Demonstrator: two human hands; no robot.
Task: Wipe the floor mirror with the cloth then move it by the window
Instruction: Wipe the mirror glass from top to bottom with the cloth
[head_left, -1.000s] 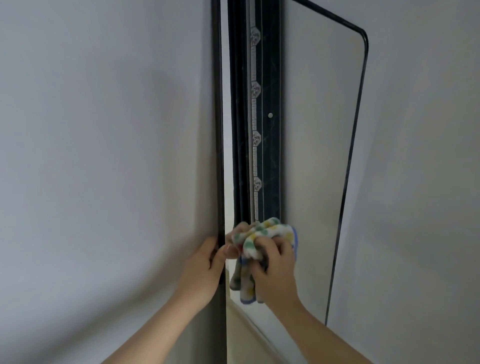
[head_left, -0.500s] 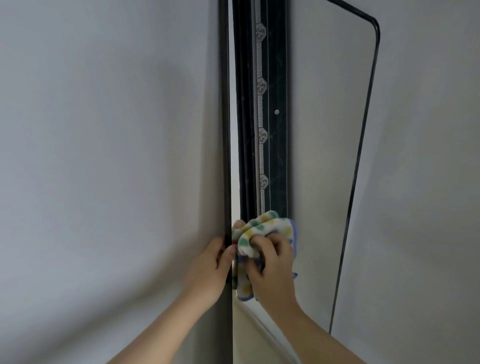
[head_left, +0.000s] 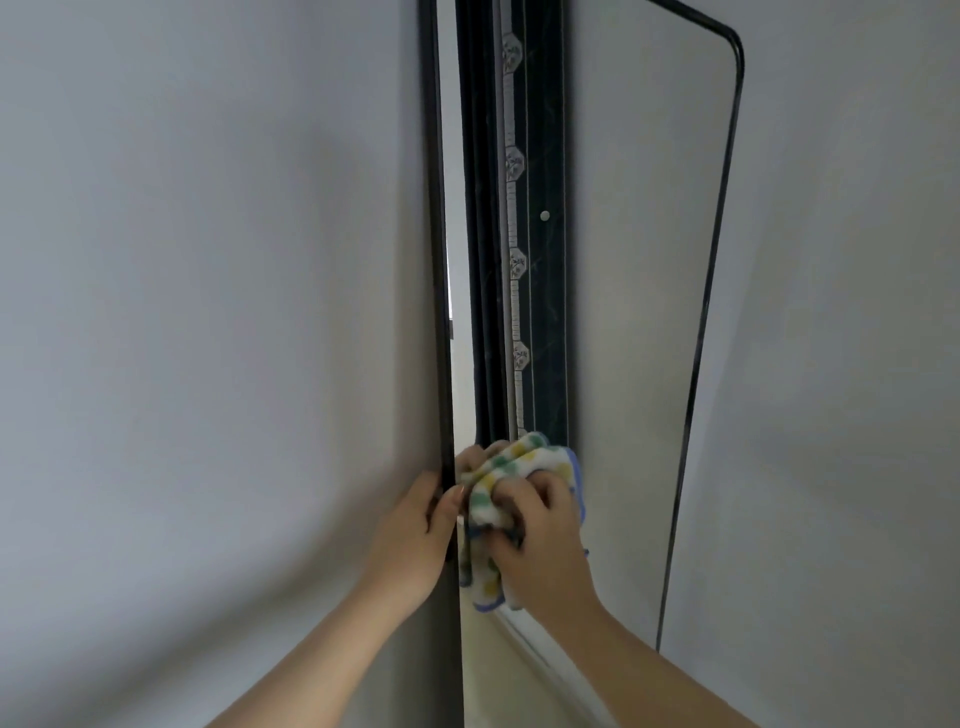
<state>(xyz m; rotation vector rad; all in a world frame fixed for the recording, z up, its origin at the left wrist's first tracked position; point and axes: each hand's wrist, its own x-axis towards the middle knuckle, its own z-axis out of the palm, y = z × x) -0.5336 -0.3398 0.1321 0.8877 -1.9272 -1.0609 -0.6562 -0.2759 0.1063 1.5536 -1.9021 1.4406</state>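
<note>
Where the floor mirror is standing: in the head view, the floor mirror (head_left: 634, 312) is leaning upright against a grey wall (head_left: 208, 312), with its thin black frame (head_left: 440, 312) running up the left edge and curving round the top right corner.
Glass: it is reflecting a dark strip with pale ornaments (head_left: 540, 260); any smears or dust are too faint to judge.
Cloth: the checked cloth (head_left: 511, 462), white with green and yellow squares and a blue hem, is lying bunched against the glass just beside the left frame, low in the visible pane.
Right hand: the right hand (head_left: 545, 551) is curling its fingers round the bunched cloth and pressing it onto the glass.
Left hand: the left hand (head_left: 410, 535) is gripping the left frame rail just beside the cloth, thumb on the front and fingers wrapping behind; it appears to be steadying the mirror.
Step in hand: wiping, judged to be working along the left margin.
Done: this cannot be confirmed, since nothing is showing which areas are already clean.
Left: probably the rest of the pane, then the whole move; the mirror is resting at the wall and no window is appearing in view.
Caution for the move: the cloth is occupying one hand, so the carry is likely calling for both hands on the frame.
</note>
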